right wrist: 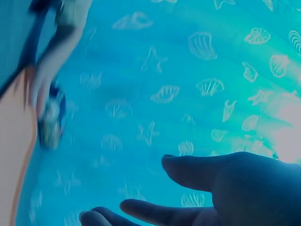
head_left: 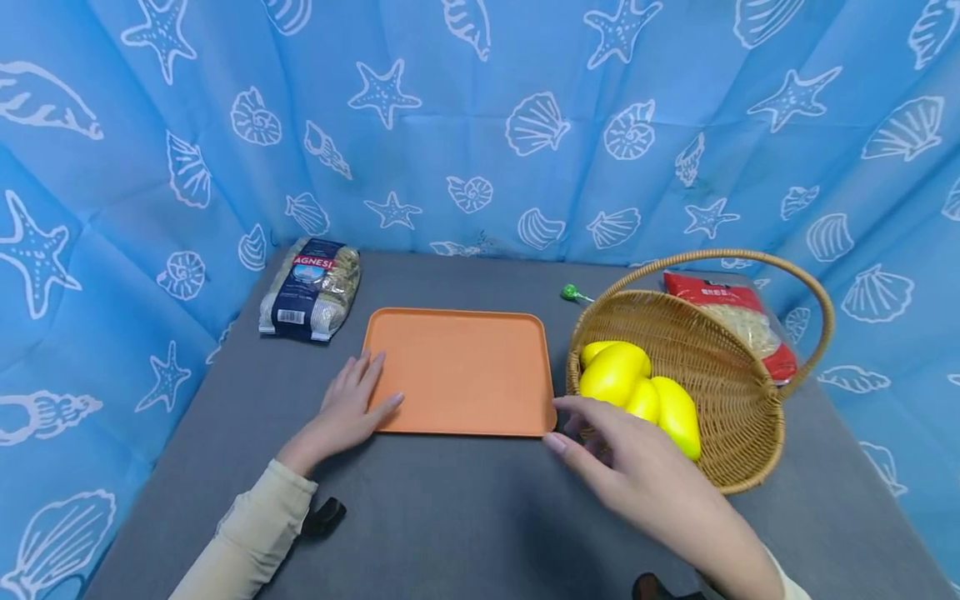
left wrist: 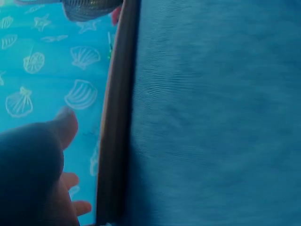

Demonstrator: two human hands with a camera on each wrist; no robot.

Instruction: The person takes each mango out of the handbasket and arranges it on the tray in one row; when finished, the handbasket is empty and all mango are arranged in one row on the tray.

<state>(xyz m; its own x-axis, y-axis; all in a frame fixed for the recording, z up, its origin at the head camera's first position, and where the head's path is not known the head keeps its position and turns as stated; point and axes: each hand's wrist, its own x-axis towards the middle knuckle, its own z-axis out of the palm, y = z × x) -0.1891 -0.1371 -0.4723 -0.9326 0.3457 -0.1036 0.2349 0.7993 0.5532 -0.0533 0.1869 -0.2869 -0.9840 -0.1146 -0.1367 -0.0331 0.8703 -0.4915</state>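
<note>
An orange rectangular tray [head_left: 461, 371] lies on the grey table, and its edge [left wrist: 113, 122] runs upright through the left wrist view. My left hand [head_left: 347, 400] is at the tray's left side with fingers spread and nothing gripped; whether it presses on the rim I cannot tell. By the tray's front right corner is my right hand [head_left: 630, 467], thumb apart from the loosely bent fingers, holding nothing. That hand partly covers several yellow mangoes [head_left: 617, 372] in a tilted wicker basket [head_left: 720, 392]. The right wrist view shows the thumb [right wrist: 193, 172] well apart from the fingers.
A clear bag of pasta with a dark blue AGNESI label [head_left: 311, 287] lies at the back left. Behind the basket is a red packet [head_left: 738, 317]. A green lollipop [head_left: 572, 292] lies between tray and basket. A blue shell-patterned curtain [head_left: 465, 125] surrounds the table.
</note>
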